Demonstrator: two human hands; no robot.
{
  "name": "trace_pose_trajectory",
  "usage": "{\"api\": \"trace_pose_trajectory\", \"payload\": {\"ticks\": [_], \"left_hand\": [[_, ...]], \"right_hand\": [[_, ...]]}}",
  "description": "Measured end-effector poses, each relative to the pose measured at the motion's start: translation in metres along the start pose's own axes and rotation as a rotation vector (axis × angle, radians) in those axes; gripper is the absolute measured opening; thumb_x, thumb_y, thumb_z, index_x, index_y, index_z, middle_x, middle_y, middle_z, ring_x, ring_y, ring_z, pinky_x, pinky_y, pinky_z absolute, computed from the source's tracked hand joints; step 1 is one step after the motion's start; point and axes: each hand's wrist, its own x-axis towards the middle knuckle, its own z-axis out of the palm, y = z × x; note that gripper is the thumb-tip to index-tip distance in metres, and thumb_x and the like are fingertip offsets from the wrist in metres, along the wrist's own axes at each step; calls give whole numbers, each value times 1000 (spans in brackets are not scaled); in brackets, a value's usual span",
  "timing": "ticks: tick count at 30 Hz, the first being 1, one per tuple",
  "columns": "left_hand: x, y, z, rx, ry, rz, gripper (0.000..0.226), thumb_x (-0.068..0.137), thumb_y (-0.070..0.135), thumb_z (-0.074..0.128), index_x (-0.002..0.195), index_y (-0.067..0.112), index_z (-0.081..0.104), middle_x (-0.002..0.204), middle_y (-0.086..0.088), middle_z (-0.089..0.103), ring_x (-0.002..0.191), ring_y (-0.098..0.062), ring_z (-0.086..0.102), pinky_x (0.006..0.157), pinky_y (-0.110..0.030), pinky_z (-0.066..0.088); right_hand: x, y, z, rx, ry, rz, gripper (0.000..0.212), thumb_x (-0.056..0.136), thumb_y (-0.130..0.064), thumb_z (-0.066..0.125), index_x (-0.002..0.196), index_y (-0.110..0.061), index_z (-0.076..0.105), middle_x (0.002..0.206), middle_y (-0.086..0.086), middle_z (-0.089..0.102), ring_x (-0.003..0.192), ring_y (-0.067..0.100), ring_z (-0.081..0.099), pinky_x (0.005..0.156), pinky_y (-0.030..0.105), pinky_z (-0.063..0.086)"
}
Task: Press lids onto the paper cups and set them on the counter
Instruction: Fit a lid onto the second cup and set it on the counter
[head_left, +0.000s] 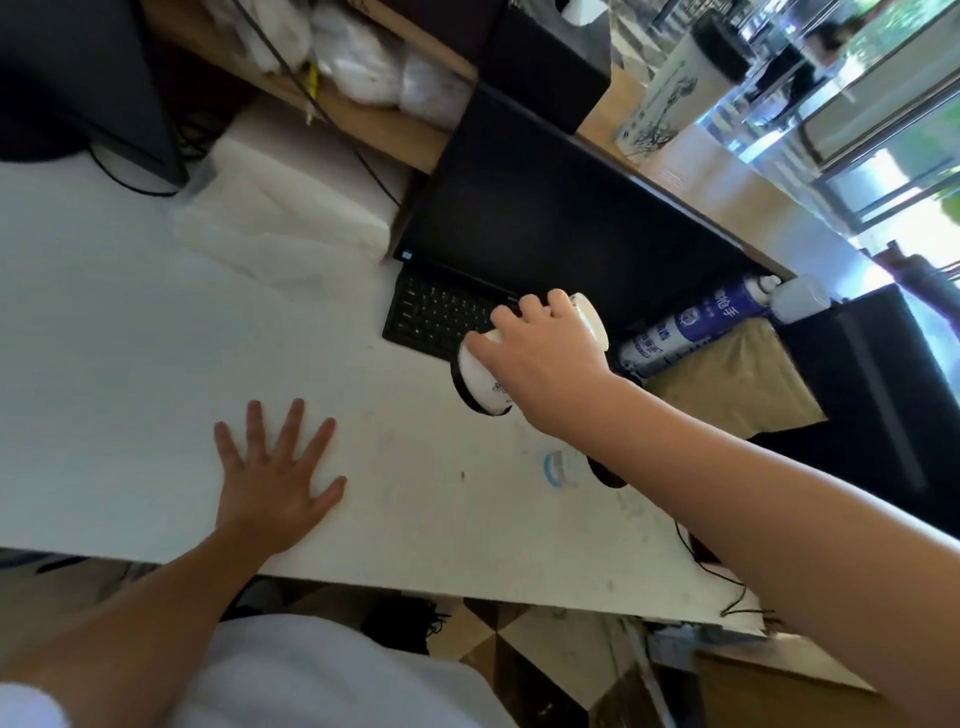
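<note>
My right hand (545, 358) grips a white paper cup (485, 382) that carries a black lid (462, 392) at its lower-left end. The cup is tilted and held just above the white desk (130, 364), next to the laptop keyboard. A second pale rim (589, 322) shows behind my fingers; I cannot tell whether it belongs to the same cup. My left hand (275, 473) lies flat on the desk with its fingers spread, holding nothing, well left of the cup.
A black laptop (545, 223) stands open behind the cup. Spray cans (691, 327) lie on a brown paper bag (737, 379) to the right. A white foam block (275, 208) sits at the back left. A raised wooden counter (727, 197) runs behind the laptop.
</note>
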Motion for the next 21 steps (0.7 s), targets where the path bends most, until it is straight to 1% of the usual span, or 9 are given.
{"api": "trace_pose_trajectory", "payload": {"ticks": [2, 6, 10, 13, 17, 21], "left_hand": [[0, 0, 0, -1, 9, 5, 81, 88, 76, 25, 156, 31, 30, 165, -10, 21, 150, -49, 2, 112, -73, -5], [0, -1, 0, 7, 3, 4, 81, 88, 76, 25, 156, 32, 28, 166, -10, 19, 150, -49, 0, 112, -72, -5], [0, 0, 0, 23, 4, -5, 82, 89, 77, 22, 157, 32, 24, 167, -9, 16, 150, -47, -3, 113, -71, -7], [1, 0, -1, 38, -8, -15, 83, 88, 78, 18, 158, 32, 20, 167, -8, 11, 150, -49, -1, 113, -71, -7], [1, 0, -2, 42, -21, -24, 84, 87, 79, 16, 158, 33, 19, 168, -8, 9, 150, -50, -1, 113, -71, -7], [1, 0, -2, 50, -31, -37, 85, 86, 80, 12, 159, 35, 10, 169, -6, 3, 150, -49, -5, 113, -71, -8]], "right_hand": [[2, -9, -8, -86, -69, 4, 62, 87, -29, 67, 143, -21, 42, 137, 9, 50, 125, 36, 47, 106, 51, 33], [11, -33, -8, -207, -174, -25, 55, 94, -32, 60, 145, -17, 46, 145, 15, 47, 133, 42, 44, 112, 59, 28], [23, -55, 9, -262, -236, -26, 49, 97, -29, 56, 144, -15, 50, 143, 19, 49, 132, 45, 44, 112, 62, 27], [23, -64, 21, -314, -267, -23, 48, 94, -25, 62, 140, -15, 54, 139, 19, 51, 129, 46, 46, 112, 63, 31], [20, -68, 28, -296, -261, -23, 44, 96, -28, 58, 137, -16, 55, 138, 19, 52, 127, 47, 47, 111, 63, 32], [16, -71, 28, -239, -247, -20, 44, 97, -29, 56, 139, -16, 53, 140, 19, 51, 129, 46, 46, 113, 63, 30]]}}
